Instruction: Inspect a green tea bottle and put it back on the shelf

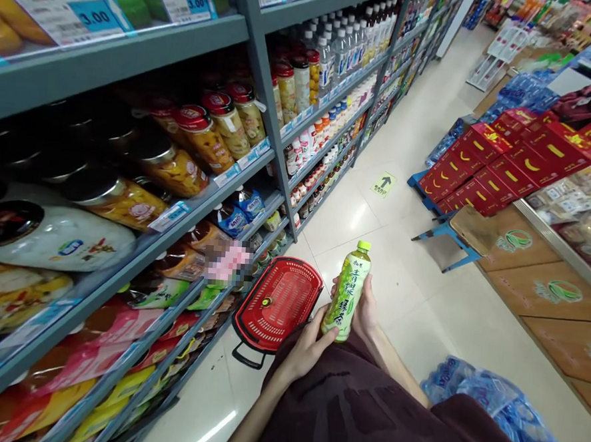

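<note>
A green tea bottle [348, 294] with a bright green cap is held in front of my body, cap end away from me and label facing up. My left hand [310, 347] grips its lower part, with the thumb across the label near the base. Along the bottle's right side lies my right hand [367, 311], its fingers curled around the back and partly hidden. Just left of the bottle, a red shopping basket [304, 285] with black handles rests on the floor. Inside the basket is a small item [267, 302] that I cannot make out.
Grey store shelves [257, 78] with jars, bottles and pouches run along the left. To the right are stacked red boxes [514, 161], a small stool [470, 231] with blue legs, and blue-wrapped packs [495, 400] on the floor. A floor arrow sign [384, 184] lies ahead.
</note>
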The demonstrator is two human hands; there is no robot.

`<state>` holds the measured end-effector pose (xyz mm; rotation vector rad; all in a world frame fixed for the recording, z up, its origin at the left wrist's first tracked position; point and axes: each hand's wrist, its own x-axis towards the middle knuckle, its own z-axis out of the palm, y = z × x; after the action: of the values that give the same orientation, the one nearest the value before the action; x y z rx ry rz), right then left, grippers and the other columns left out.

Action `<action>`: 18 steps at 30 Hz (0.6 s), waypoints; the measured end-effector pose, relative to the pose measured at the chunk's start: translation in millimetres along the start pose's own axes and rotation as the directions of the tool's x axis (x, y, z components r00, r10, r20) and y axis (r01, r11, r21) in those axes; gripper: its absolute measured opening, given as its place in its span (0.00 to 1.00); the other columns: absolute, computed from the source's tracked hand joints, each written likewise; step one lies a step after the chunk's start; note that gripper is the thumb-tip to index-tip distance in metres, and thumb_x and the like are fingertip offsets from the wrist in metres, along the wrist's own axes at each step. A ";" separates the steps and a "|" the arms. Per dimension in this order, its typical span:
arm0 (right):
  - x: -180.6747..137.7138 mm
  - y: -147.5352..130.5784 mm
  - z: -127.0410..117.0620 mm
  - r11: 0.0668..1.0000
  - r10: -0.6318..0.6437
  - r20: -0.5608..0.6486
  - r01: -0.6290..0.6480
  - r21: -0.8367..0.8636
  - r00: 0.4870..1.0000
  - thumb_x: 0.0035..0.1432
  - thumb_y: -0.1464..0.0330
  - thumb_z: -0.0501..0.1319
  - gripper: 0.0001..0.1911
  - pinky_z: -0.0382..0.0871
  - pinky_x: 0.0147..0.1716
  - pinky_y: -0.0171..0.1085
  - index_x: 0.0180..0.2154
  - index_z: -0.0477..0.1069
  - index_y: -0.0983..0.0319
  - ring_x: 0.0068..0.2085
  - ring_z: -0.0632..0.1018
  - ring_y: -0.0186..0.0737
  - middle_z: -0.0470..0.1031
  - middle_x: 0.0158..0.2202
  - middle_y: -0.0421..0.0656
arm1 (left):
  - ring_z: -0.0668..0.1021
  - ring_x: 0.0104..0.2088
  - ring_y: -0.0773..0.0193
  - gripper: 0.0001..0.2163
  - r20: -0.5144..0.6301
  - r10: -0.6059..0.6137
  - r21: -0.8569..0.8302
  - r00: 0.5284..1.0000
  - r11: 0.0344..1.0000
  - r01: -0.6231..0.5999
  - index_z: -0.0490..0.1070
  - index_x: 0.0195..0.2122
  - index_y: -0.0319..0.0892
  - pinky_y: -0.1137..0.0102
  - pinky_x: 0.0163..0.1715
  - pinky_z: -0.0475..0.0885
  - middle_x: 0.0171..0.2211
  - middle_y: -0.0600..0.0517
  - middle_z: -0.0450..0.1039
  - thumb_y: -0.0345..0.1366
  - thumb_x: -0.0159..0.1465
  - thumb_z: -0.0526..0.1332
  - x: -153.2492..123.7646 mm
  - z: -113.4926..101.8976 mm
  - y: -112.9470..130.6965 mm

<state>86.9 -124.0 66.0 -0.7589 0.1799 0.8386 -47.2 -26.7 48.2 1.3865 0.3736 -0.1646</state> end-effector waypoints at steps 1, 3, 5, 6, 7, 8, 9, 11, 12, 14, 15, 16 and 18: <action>-0.1 0.6 -0.2 1.000 -0.001 0.005 0.001 -0.006 1.000 0.56 0.39 0.65 0.35 0.82 0.36 0.37 0.46 0.80 0.63 0.35 0.82 0.40 0.84 0.40 0.44 | 0.69 0.68 0.50 0.31 0.004 -0.002 -0.024 1.000 1.000 0.002 0.58 0.69 0.41 0.56 0.71 0.60 0.69 0.41 0.65 0.52 0.70 0.60 0.0 0.0 0.3; -0.5 0.7 -0.4 1.000 -0.013 0.016 0.013 -0.025 1.000 0.56 0.38 0.65 0.35 0.82 0.37 0.39 0.46 0.80 0.63 0.35 0.82 0.41 0.84 0.40 0.44 | 0.66 0.70 0.49 0.33 0.003 -0.007 -0.069 1.000 0.998 0.007 0.57 0.70 0.41 0.57 0.71 0.60 0.70 0.41 0.63 0.52 0.69 0.61 0.4 0.1 0.5; -0.9 -1.5 0.0 0.998 -0.037 0.023 0.038 -0.048 0.999 0.55 0.41 0.67 0.34 0.83 0.39 0.42 0.48 0.79 0.62 0.36 0.83 0.43 0.84 0.42 0.44 | 0.64 0.71 0.50 0.32 -0.018 -0.006 -0.086 1.000 0.996 0.005 0.57 0.70 0.41 0.59 0.70 0.60 0.70 0.42 0.63 0.51 0.70 0.60 1.4 0.2 0.1; -0.9 -3.7 0.6 0.997 -0.054 0.026 0.055 -0.061 0.998 0.55 0.43 0.69 0.32 0.83 0.41 0.44 0.50 0.78 0.61 0.37 0.83 0.44 0.84 0.43 0.44 | 0.66 0.70 0.51 0.31 -0.025 -0.005 -0.089 1.000 0.996 0.003 0.59 0.69 0.42 0.60 0.68 0.62 0.69 0.43 0.65 0.51 0.70 0.59 2.1 0.4 -0.2; -0.6 -6.7 1.6 0.995 -0.071 0.032 0.073 -0.071 0.997 0.55 0.45 0.70 0.31 0.83 0.42 0.44 0.51 0.77 0.61 0.39 0.83 0.44 0.84 0.45 0.44 | 0.70 0.65 0.52 0.29 -0.019 -0.004 -0.105 1.000 0.994 0.002 0.60 0.69 0.43 0.62 0.64 0.66 0.67 0.43 0.68 0.51 0.71 0.58 2.9 1.0 -0.5; -0.1 -10.5 3.0 0.993 -0.085 0.040 0.088 -0.076 0.996 0.55 0.47 0.71 0.30 0.83 0.43 0.44 0.51 0.77 0.61 0.40 0.83 0.45 0.84 0.47 0.45 | 0.76 0.57 0.54 0.28 0.003 0.001 -0.142 1.000 0.990 0.000 0.61 0.68 0.43 0.64 0.56 0.72 0.64 0.43 0.71 0.51 0.71 0.57 3.9 2.1 -0.6; 0.7 -14.9 5.0 0.993 -0.087 0.054 0.091 -0.075 0.995 0.55 0.48 0.71 0.30 0.82 0.44 0.44 0.51 0.77 0.61 0.42 0.83 0.45 0.83 0.49 0.46 | 0.79 0.47 0.57 0.28 0.035 0.012 -0.201 0.999 0.980 -0.005 0.63 0.67 0.42 0.65 0.46 0.74 0.60 0.43 0.75 0.52 0.71 0.56 5.0 3.7 -0.6; 3.3 -25.3 10.5 0.996 -0.079 0.082 0.082 -0.045 0.994 0.55 0.46 0.70 0.30 0.82 0.45 0.46 0.49 0.77 0.60 0.44 0.83 0.47 0.83 0.49 0.47 | 0.75 0.28 0.63 0.30 0.120 0.050 -0.346 0.991 0.938 -0.005 0.66 0.64 0.38 0.69 0.28 0.69 0.48 0.42 0.81 0.56 0.70 0.52 7.1 7.9 0.1; 5.0 -30.5 14.0 0.997 -0.074 0.093 0.076 -0.020 0.993 0.54 0.44 0.69 0.30 0.82 0.45 0.47 0.48 0.77 0.58 0.44 0.83 0.47 0.83 0.48 0.46 | 0.70 0.23 0.66 0.33 0.162 0.071 -0.407 0.984 0.914 0.001 0.68 0.61 0.35 0.70 0.24 0.64 0.41 0.42 0.82 0.59 0.70 0.50 7.9 10.2 0.8; 9.2 -39.3 21.8 0.997 -0.075 0.097 0.072 0.033 0.993 0.55 0.42 0.67 0.28 0.82 0.46 0.50 0.47 0.77 0.55 0.44 0.83 0.47 0.83 0.44 0.44 | 0.64 0.18 0.68 0.37 0.235 0.097 -0.480 0.967 0.877 0.028 0.72 0.55 0.32 0.71 0.20 0.59 0.30 0.44 0.80 0.63 0.68 0.46 8.4 13.5 2.5; 11.4 -42.1 25.8 0.996 -0.073 0.090 0.068 0.058 0.993 0.57 0.42 0.65 0.27 0.81 0.46 0.50 0.47 0.76 0.54 0.44 0.83 0.47 0.83 0.43 0.42 | 0.63 0.16 0.68 0.39 0.267 0.101 -0.501 0.958 0.864 0.049 0.73 0.53 0.31 0.71 0.19 0.57 0.26 0.46 0.79 0.65 0.67 0.44 8.0 14.1 3.1; 13.5 -43.7 29.7 0.995 -0.068 0.077 0.062 0.078 0.995 0.59 0.42 0.63 0.26 0.81 0.46 0.51 0.46 0.76 0.54 0.43 0.83 0.46 0.83 0.41 0.41 | 0.63 0.15 0.68 0.40 0.295 0.102 -0.516 0.950 0.854 0.068 0.74 0.51 0.31 0.70 0.18 0.57 0.23 0.46 0.78 0.66 0.66 0.43 7.0 14.1 3.5; 16.9 -43.5 36.7 0.994 -0.035 0.048 0.030 0.101 0.998 0.62 0.42 0.59 0.24 0.80 0.47 0.52 0.42 0.76 0.54 0.39 0.82 0.44 0.82 0.38 0.40 | 0.64 0.13 0.67 0.42 0.317 0.093 -0.533 0.944 0.841 0.096 0.74 0.50 0.31 0.70 0.17 0.56 0.21 0.46 0.77 0.68 0.65 0.42 3.3 12.3 3.2</action>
<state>124.7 -107.7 108.8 -0.6448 0.1629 0.8107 -41.1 -37.9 51.7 0.7717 0.1187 -0.2670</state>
